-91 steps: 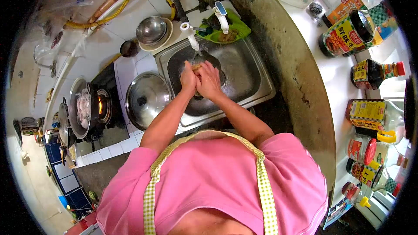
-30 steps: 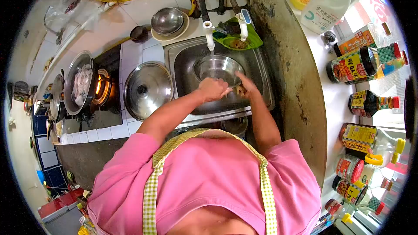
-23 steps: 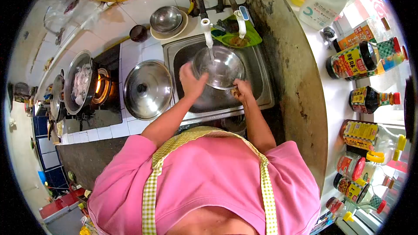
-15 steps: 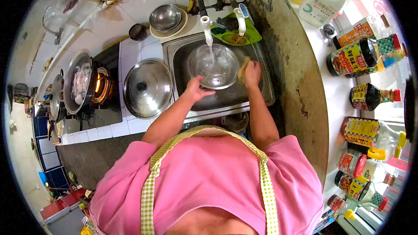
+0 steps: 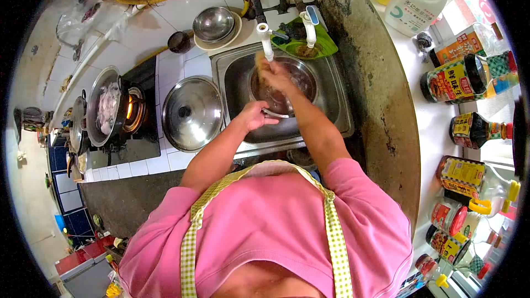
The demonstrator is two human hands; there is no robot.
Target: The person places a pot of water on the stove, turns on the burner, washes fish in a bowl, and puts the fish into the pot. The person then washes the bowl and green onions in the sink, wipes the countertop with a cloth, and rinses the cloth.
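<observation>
A metal bowl (image 5: 310,80) sits in the stainless steel sink (image 5: 342,116), under the white tap (image 5: 267,44). My left hand (image 5: 258,116) is closed on the bowl's near rim, thumb and fingers on either side of it. Over the bowl is my right hand (image 5: 279,77), smeared by motion and just below the tap. It grips a yellowish scrubbing pad (image 5: 259,62), which is blurred too. My right hand and forearm hide part of the bowl's inside.
Left of the sink lies a large pot lid (image 5: 193,113). Beyond it, a wok (image 5: 104,107) of pale food stands by a lit burner (image 5: 132,111). Stacked bowls (image 5: 213,24) and a green tray (image 5: 326,46) are behind the sink. Sauce bottles (image 5: 450,80) line the right ledge.
My right hand has swung left with the scrubbing pad, from beside the bowl to over it. The bowl has shifted slightly right, my left hand still at its rim.
</observation>
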